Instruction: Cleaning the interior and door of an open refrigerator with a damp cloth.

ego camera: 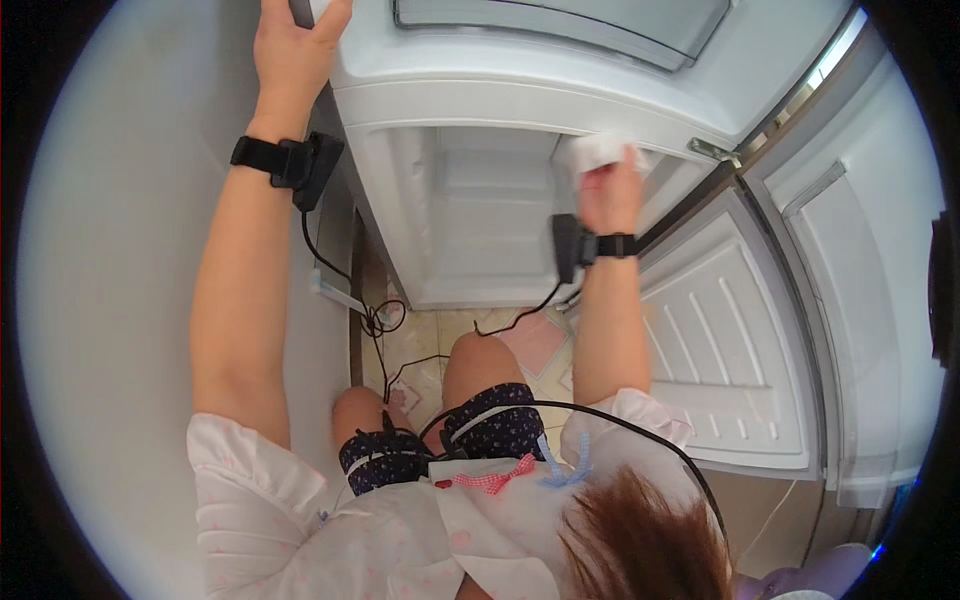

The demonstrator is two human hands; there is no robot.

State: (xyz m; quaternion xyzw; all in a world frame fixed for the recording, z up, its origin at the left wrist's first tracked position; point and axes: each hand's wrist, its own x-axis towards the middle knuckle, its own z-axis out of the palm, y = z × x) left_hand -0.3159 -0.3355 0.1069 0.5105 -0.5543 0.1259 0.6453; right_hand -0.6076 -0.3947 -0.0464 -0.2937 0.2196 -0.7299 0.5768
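A refrigerator [495, 97] stands before me with its doors open and its lower compartment [495, 217] showing bare white walls. At the upper right of that compartment, near its rim and the metal hinge [712, 150], my right hand [611, 191] holds a white cloth or tissue [600, 152]; both are blurred. My left hand [296, 52] is at the top left, fingers spread around the refrigerator's upper left edge, partly cut off by the picture's rim. Whether it also holds something there is unclear. Black wrist devices with cables are strapped to both wrists.
The lower door [720, 337], ribbed inside, stands open at the right, beside a taller door with a clear shelf [847, 300]. A pale wall or panel [127, 300] is close on the left. Black cables [386, 319] hang above the tiled floor [416, 337] near my knees.
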